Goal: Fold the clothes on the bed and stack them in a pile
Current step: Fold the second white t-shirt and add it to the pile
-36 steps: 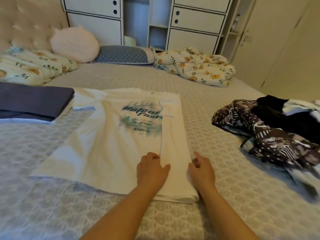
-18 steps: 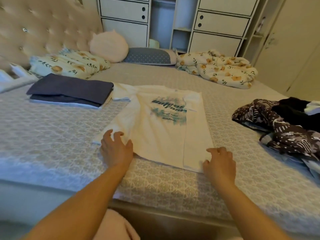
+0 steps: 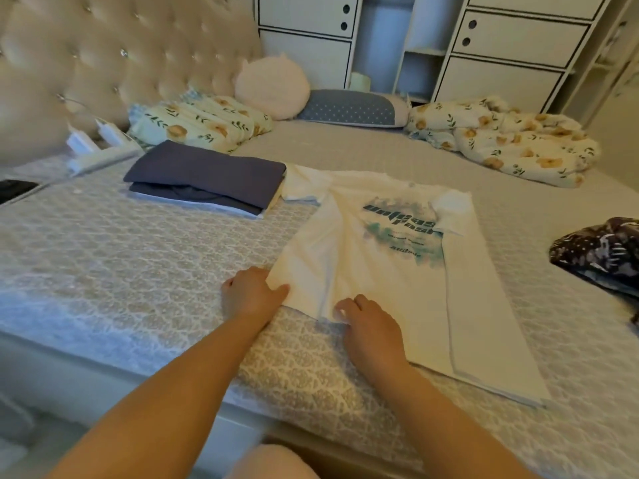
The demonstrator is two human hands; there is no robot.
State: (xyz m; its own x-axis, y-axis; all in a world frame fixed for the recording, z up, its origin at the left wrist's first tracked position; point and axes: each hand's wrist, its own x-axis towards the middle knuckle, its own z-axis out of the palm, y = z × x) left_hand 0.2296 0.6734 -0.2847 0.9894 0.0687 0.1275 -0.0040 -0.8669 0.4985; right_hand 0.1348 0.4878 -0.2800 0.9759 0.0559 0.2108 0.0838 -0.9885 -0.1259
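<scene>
From the head view, the white T-shirt (image 3: 390, 271) lies flat on the bed (image 3: 138, 257), its right side already folded in. My left hand (image 3: 250, 293) pinches the near left hem corner, thumb on top, fingers curled under the cloth. My right hand (image 3: 371, 331) rests on the hem beside it, fingers bent onto the fabric; whether that grip actually pinches, I cannot tell. The shirt looks light, soft and limp, so I judge it wants two holds along the left edge, hem and shoulder, or it will sag. I count one shirt laid out, one folded pile (image 3: 207, 179) of dark clothes beside its sleeve, and one unfolded heap (image 3: 601, 254) at right.
</scene>
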